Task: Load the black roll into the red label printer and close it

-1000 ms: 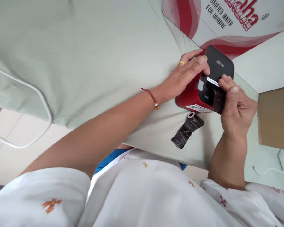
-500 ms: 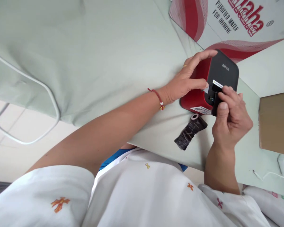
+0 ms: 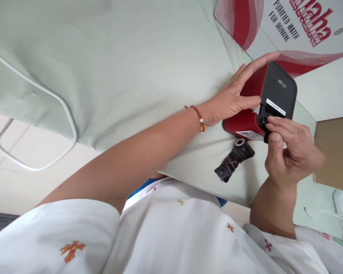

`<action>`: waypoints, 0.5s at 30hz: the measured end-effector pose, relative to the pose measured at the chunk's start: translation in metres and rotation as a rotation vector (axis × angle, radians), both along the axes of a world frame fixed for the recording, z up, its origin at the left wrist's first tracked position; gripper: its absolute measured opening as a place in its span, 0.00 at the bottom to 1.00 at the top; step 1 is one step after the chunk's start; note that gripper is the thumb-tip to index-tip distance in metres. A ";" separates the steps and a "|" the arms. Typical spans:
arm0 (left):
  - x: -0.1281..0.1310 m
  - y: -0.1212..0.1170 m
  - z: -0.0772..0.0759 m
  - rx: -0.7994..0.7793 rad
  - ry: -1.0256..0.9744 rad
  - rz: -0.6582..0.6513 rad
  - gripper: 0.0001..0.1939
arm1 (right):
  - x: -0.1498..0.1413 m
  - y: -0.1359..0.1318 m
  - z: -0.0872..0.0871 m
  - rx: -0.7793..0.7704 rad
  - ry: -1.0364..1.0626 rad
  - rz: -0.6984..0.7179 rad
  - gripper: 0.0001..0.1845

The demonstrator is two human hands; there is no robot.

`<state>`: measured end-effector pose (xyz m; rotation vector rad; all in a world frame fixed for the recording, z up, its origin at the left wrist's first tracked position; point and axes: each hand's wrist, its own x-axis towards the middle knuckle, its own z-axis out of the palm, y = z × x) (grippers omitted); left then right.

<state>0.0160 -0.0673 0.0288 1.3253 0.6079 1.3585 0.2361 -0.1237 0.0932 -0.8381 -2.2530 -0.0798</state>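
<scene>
A red-and-black boxy device (image 3: 278,87) with a white sticker stands on the cloth-covered table. My left hand (image 3: 231,95) is wrapped round its red side, thumb at the grey tab by the opening and index finger along the far edge. At the dark opening in the lower black face, my right hand (image 3: 288,146) pinches a black piece, a strip or flap, mostly hidden by the fingers. Just below the device lies a small roll (image 3: 240,143) with a white core, its creased black strip (image 3: 229,166) trailing toward me.
A red-and-white water carton (image 3: 288,38) stands behind the device. A brown cardboard box (image 3: 334,152) is at the right, with a white adapter and thin cable (image 3: 321,213) below it. At the left, a white cable (image 3: 45,89) hangs past the table's edge.
My left hand has shifted on the device, its index finger now stretched along the far edge. My right hand has pressed the black piece closer to the opening. The view has drifted slightly.
</scene>
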 end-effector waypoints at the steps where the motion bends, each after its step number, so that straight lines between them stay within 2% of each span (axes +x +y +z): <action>1: -0.001 -0.002 0.002 0.005 -0.009 -0.011 0.45 | -0.001 0.002 0.003 0.002 -0.003 0.010 0.13; 5: 0.002 0.003 -0.002 0.021 0.006 -0.004 0.42 | -0.008 0.008 0.012 -0.021 -0.012 0.005 0.09; 9: 0.013 0.018 -0.021 -0.037 0.025 0.040 0.36 | -0.012 0.029 0.025 -0.133 0.008 -0.203 0.15; 12: 0.019 0.022 -0.030 -0.039 0.029 0.037 0.32 | -0.020 0.057 0.043 -0.357 -0.123 -0.369 0.16; 15: 0.020 0.023 -0.033 -0.028 0.046 0.050 0.31 | -0.036 0.084 0.063 -0.657 -0.398 -0.502 0.19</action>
